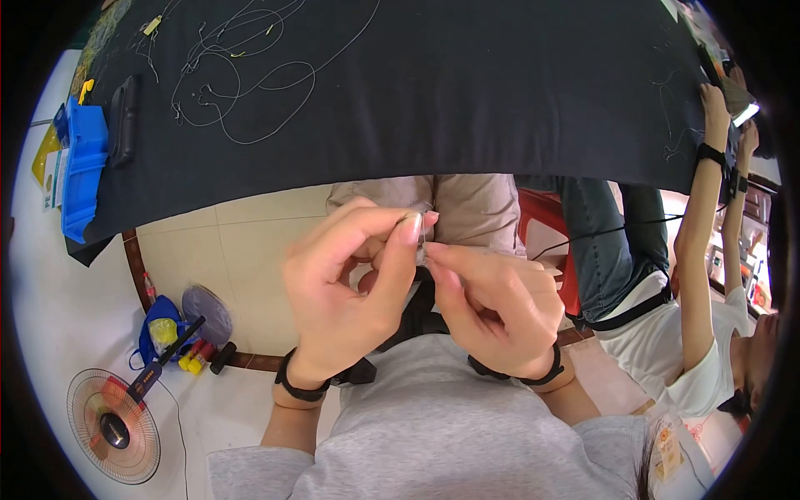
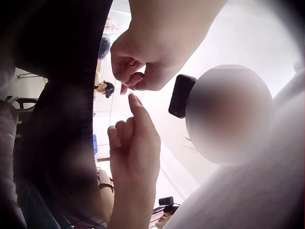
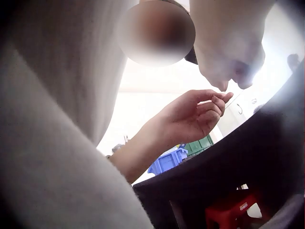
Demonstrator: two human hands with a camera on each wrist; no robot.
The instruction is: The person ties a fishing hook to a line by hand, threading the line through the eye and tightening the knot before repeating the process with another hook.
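Observation:
Above the lap, my left hand (image 1: 346, 287) pinches a thin, pale line (image 1: 424, 235) between thumb and forefinger. Just below and to the right, my right hand (image 1: 504, 308) pinches the same line with its thumb and forefinger, its other fingers curled in. The two sets of fingertips are very close together. In the right wrist view a small dark hook-shaped piece (image 3: 239, 109) hangs beside the fingertips of the left hand (image 3: 190, 114). The line's exact run between the fingers is mostly hidden.
On the black-covered table (image 1: 500, 92) lie loose coils of thin line (image 1: 312, 79), a dark case (image 1: 123, 121) and a blue bin (image 1: 83, 158). A fan (image 1: 112, 425) stands at the lower left. Another person (image 1: 700, 333) sits to the right, by a red stool (image 1: 550, 237).

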